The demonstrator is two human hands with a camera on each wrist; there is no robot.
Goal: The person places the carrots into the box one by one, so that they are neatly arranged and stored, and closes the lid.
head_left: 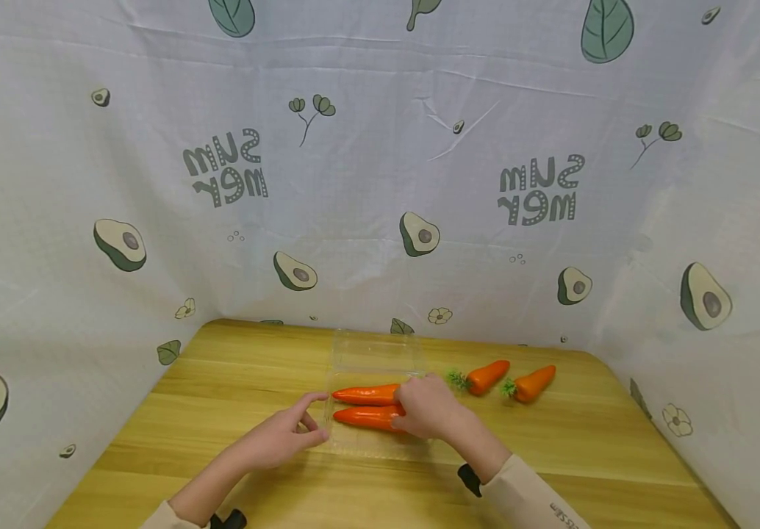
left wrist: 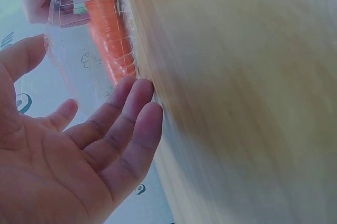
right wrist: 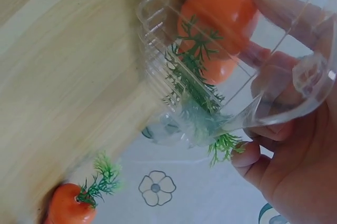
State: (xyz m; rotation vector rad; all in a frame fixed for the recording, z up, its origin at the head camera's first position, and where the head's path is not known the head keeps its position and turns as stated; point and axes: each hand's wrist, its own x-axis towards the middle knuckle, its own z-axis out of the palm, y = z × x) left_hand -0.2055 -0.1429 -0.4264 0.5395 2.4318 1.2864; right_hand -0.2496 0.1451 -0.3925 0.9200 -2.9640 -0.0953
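**Loading carrots into the clear clamshell box**

Holding the near carrot [head_left: 365, 418] inside the clear plastic clamshell box [head_left: 375, 353], your right hand [head_left: 428, 405] has its fingers curled round the leafy end. Your left hand [head_left: 281, 439] lies relaxed and empty, fingertips at the box's left edge. The flimsy box could skid on the table [head_left: 221, 411] if you push sideways, since nothing pins it down. Count: two carrots in the box, the far one [head_left: 367, 394] beside yours, and two more loose carrots [head_left: 488, 375] [head_left: 533, 383] to the right.
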